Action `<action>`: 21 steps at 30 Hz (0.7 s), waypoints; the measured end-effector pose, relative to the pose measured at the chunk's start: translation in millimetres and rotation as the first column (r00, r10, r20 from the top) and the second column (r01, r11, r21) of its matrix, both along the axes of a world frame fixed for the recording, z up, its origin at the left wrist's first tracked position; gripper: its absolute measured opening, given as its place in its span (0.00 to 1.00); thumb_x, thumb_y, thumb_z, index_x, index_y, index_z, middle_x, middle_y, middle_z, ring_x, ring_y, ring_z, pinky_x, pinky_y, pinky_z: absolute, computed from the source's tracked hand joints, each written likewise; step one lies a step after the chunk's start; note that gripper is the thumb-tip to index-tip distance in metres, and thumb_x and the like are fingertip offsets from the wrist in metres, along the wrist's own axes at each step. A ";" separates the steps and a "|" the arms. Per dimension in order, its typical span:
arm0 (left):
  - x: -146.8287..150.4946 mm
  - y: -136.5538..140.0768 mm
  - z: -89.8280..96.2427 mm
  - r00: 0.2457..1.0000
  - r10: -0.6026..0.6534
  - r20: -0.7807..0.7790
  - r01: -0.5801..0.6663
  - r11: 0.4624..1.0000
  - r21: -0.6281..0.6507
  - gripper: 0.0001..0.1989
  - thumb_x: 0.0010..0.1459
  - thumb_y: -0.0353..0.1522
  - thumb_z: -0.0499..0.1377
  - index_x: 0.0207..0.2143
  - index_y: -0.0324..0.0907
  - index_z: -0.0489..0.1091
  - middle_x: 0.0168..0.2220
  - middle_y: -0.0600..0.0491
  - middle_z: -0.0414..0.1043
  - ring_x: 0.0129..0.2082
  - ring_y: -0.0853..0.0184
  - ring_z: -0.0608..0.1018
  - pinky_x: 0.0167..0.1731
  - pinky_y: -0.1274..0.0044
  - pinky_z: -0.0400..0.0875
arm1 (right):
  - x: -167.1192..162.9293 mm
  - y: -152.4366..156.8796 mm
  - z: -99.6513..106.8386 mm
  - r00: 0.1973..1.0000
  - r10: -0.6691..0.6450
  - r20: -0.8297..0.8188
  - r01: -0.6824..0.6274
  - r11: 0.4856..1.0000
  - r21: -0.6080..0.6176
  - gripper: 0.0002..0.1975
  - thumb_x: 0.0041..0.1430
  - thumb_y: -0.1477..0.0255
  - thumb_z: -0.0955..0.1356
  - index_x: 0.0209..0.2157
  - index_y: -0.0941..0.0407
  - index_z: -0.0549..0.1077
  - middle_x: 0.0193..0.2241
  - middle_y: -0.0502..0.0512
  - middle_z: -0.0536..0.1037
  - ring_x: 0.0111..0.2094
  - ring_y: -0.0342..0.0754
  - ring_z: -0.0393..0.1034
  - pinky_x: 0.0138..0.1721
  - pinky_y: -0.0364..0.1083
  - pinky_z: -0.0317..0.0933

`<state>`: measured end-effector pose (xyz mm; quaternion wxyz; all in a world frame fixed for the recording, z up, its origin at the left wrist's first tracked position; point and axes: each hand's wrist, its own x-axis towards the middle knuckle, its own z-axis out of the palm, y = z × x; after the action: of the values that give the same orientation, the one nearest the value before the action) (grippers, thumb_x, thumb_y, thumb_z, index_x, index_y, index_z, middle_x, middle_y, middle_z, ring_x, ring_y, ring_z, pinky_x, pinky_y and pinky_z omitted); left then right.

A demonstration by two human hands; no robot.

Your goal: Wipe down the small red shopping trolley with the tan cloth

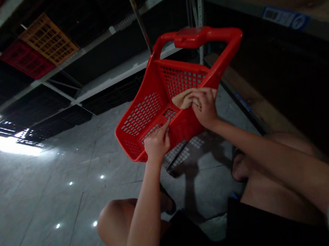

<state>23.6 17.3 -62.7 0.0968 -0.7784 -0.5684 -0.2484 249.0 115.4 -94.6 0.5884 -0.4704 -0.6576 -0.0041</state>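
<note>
A red plastic shopping cart point(180, 128) with a perforated basket stands on the floor ahead of me, tilted in this view. My left hand point(156, 141) is closed over the near rim of its basket, with the index finger stretched along the edge. In my right hand point(206, 109) is a beige cloth point(181, 100), bunched under the fingers and pressed at the rim nearer the handle. Part of the cloth hangs over the basket's inside. The cart's handle point(227, 46) rises beyond my right hand. My right fingertips are partly hidden in the cloth's folds.
Metal shelving point(90, 49) runs behind the cart, holding a yellow crate point(49, 39), a red crate point(26, 59) and dark crates. A shelf edge with a blue label point(285, 17) is close on the right. My bent knees flank the cart on the grey floor point(66, 172).
</note>
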 end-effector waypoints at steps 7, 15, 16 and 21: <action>18.4 -4.6 3.0 0.999 0.019 -0.044 -0.021 0.998 -0.055 0.21 0.66 0.30 0.56 0.60 0.49 0.73 0.45 0.51 0.84 0.37 0.66 0.85 0.35 0.79 0.75 | 43.4 5.4 -1.2 0.984 -0.114 -0.136 0.115 0.993 0.003 0.15 0.63 0.75 0.63 0.51 0.51 0.70 0.51 0.60 0.70 0.57 0.57 0.62 0.62 0.63 0.56; 21.5 -6.1 2.5 0.999 0.007 -0.041 -0.010 0.996 -0.086 0.20 0.64 0.30 0.56 0.57 0.47 0.76 0.46 0.50 0.84 0.38 0.65 0.85 0.36 0.78 0.76 | 8.1 -32.8 -64.6 0.947 0.230 0.225 -0.183 0.960 -0.210 0.16 0.57 0.81 0.62 0.44 0.51 0.73 0.48 0.59 0.74 0.51 0.56 0.63 0.55 0.59 0.64; 21.3 -6.7 3.0 0.999 0.000 -0.040 -0.004 0.996 -0.090 0.21 0.64 0.30 0.56 0.58 0.47 0.75 0.47 0.50 0.83 0.38 0.65 0.85 0.36 0.78 0.76 | 23.2 -21.2 -60.5 0.966 0.163 0.199 -0.133 0.979 -0.156 0.15 0.57 0.80 0.63 0.43 0.51 0.72 0.48 0.59 0.73 0.51 0.56 0.63 0.56 0.61 0.63; 27.3 -7.0 4.6 0.999 -0.006 -0.045 0.002 0.997 -0.084 0.23 0.64 0.30 0.56 0.61 0.49 0.73 0.47 0.51 0.83 0.37 0.66 0.85 0.36 0.78 0.77 | 78.5 16.9 -33.2 0.979 -0.140 -0.151 0.140 0.990 -0.006 0.17 0.57 0.63 0.71 0.45 0.54 0.69 0.52 0.61 0.66 0.56 0.60 0.60 0.61 0.66 0.58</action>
<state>50.9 10.3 -58.1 0.0764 -0.7882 -0.5744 -0.2071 327.5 132.2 -127.7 0.6359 -0.5133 -0.5763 -0.0112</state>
